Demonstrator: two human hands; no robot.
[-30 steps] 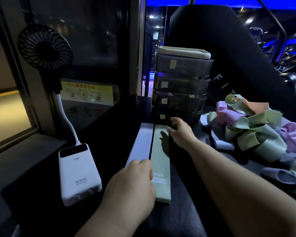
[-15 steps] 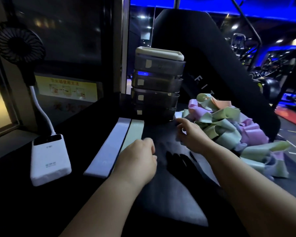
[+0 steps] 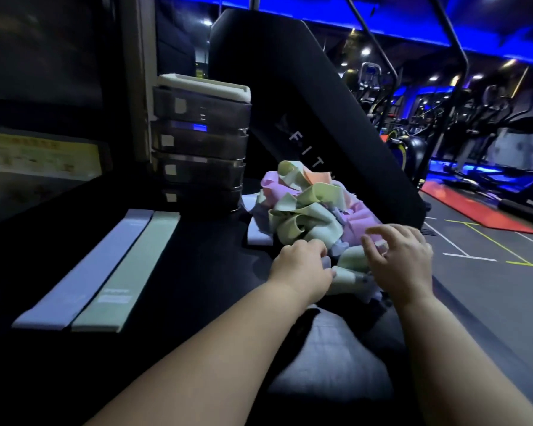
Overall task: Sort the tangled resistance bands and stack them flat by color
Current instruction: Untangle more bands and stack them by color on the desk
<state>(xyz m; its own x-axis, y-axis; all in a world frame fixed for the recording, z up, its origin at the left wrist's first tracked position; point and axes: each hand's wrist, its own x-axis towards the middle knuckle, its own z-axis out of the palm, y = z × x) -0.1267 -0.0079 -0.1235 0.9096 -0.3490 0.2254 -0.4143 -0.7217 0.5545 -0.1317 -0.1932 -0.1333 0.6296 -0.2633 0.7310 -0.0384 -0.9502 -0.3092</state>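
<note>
The left hand (image 3: 302, 265) sits at the near edge of a tangled heap of pastel fabric resistance bands (image 3: 308, 210), its fingers curled down onto a pale green loop; whether they actually pinch the loop cannot be told, since the knuckles hide the fingertips. The right hand (image 3: 403, 262) is just to the right of it, fingers spread and loosely bent, holding nothing, with the fingertips over a pink band on the heap's right side. The heap mixes green, pink, lavender and one peach band, looped through one another, and lies on the dark tabletop (image 3: 197, 272). Well apart to the left, a flat lavender band (image 3: 83, 272) and a flat pale green band (image 3: 126, 272) lie side by side, their long edges touching. Behind the heap stands a stack of smoky translucent drawers with a white top (image 3: 200, 142), and beside that a slanted black panel lettered "FIT" (image 3: 305, 103).
</note>
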